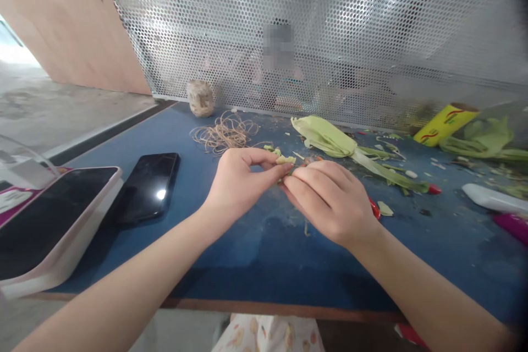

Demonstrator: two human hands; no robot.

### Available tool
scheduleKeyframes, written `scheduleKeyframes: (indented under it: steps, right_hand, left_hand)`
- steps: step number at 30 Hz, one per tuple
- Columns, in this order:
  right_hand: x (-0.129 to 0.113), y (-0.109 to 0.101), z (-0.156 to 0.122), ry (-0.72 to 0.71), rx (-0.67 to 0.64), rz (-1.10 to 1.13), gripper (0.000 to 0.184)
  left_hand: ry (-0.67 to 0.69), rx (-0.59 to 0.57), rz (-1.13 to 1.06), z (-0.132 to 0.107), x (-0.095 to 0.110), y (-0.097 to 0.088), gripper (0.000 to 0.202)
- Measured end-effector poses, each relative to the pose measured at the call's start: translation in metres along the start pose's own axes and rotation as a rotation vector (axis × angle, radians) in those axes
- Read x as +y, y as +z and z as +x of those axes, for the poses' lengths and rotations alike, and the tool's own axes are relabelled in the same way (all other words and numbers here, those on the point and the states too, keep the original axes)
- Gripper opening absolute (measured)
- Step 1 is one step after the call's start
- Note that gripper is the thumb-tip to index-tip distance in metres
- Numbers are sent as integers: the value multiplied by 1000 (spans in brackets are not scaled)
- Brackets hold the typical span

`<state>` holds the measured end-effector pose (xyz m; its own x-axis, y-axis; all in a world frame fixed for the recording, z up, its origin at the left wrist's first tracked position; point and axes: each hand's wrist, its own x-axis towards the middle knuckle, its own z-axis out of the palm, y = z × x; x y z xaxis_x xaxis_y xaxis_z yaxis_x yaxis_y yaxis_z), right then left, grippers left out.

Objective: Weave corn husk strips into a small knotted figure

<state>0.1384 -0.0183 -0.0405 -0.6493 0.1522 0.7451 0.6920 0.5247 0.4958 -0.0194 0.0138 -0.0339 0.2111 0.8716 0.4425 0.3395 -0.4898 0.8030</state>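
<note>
My left hand (243,179) is closed in a pinch on a small pale green plant piece (285,160), thumb and forefinger pressed together around it. Against those fingertips, my right hand (330,198) is also closed, its fingers curled over; what lies inside them is hidden. Both hands are above the middle of the blue table. Just behind them lies a light green husk bundle (325,136), narrowing into long strips toward the right. A red object (374,208) shows partly from behind my right hand, with a pale scrap (385,209) beside it.
Loose brown twine (226,131) and a twine roll (200,98) are at the back left. A black phone (147,187) and a propped device (58,220) lie left. Right are a yellow tube (446,124), green leaves (487,140) and a white-and-purple object (495,198). Perforated metal (350,22) stands behind.
</note>
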Motion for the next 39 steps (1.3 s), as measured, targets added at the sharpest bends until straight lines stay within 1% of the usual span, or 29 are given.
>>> scheduleKeyframes:
  steps: [3, 6, 9, 16, 18, 21, 23, 24, 26, 28, 30, 31, 33, 36, 37, 39]
  right_hand:
    - [0, 0, -1, 7, 41, 4, 6]
    - [1, 0, -3, 62, 53, 31, 9]
    - [2, 2, -7, 139, 74, 124, 13]
    - [2, 2, -11, 366, 95, 349, 17]
    - [1, 1, -8, 484, 75, 452, 13]
    - [2, -1, -4, 783, -23, 724, 9]
    - [4, -2, -1, 938, -85, 904, 7]
    - [5, -3, -1, 986, -102, 962, 7]
    - [7, -3, 0, 1030, -105, 1003, 6]
    - [8, -4, -1, 1018, -80, 956, 6]
    - [7, -5, -1, 950, -38, 841, 6]
    - [6, -6, -2, 895, -22, 763, 6]
    - [5, -6, -2, 742, -7, 607, 8]
    - [6, -5, -4, 509, -6, 458, 9]
    - [7, -4, -5, 463, -2, 433, 9]
    - [8, -3, -7, 436, 11, 393, 9]
  left_hand:
    - [26, 6, -17, 0, 0, 0, 13]
    - [41, 24, -28, -1, 1, -1, 12]
    - [70, 51, -13, -2, 2, -1, 10]
    - [228, 137, 120, -4, 1, -1, 3]
    - [250, 150, 166, -4, 1, -1, 3]
    - [272, 145, 212, -4, 1, -2, 4]
    - [286, 133, 225, -4, 1, -2, 4]
    - [293, 125, 227, -4, 2, -2, 3]
    - [303, 115, 225, -3, 2, -1, 3]
    - [312, 118, 218, -2, 1, 0, 3]
    - [318, 121, 209, -1, 2, 0, 4]
    - [317, 116, 203, -1, 2, 1, 4]
    - [304, 109, 195, -1, 3, 1, 4]
    - [239, 109, 169, -1, 4, 3, 2]
    - [206, 110, 147, -1, 3, 3, 2]
    - [132, 93, 73, -1, 1, 4, 5]
